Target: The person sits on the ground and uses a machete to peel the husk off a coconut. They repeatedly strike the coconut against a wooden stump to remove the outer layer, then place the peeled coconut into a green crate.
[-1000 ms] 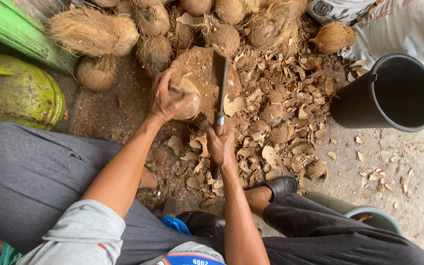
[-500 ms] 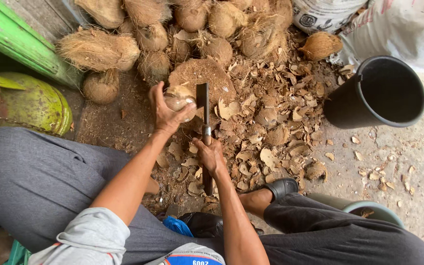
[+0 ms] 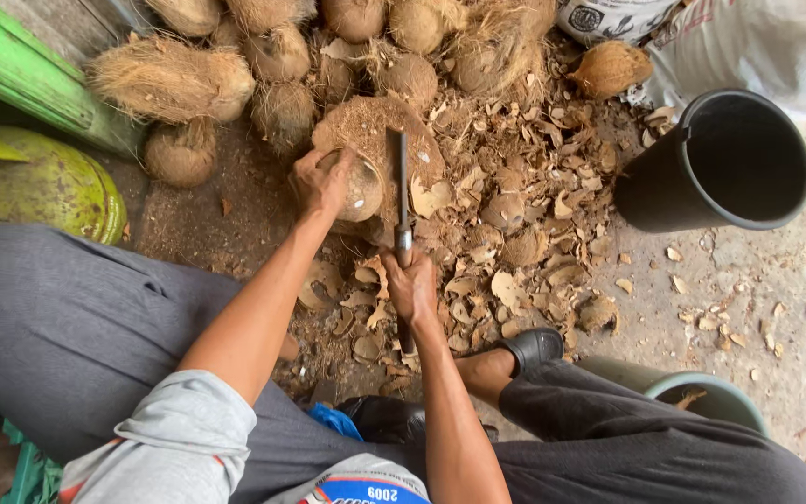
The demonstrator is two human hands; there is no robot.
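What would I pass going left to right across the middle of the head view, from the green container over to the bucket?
Green container → left hand on the coconut → cleaver held in the right hand → heap of shell pieces → black bucket.

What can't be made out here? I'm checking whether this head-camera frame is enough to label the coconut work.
- Coconut: near side hidden by the left hand.
- Knife grip: covered by the right hand.
- Teal bucket: contents blocked by the knee.
- Coconut pile: cut by the top edge.
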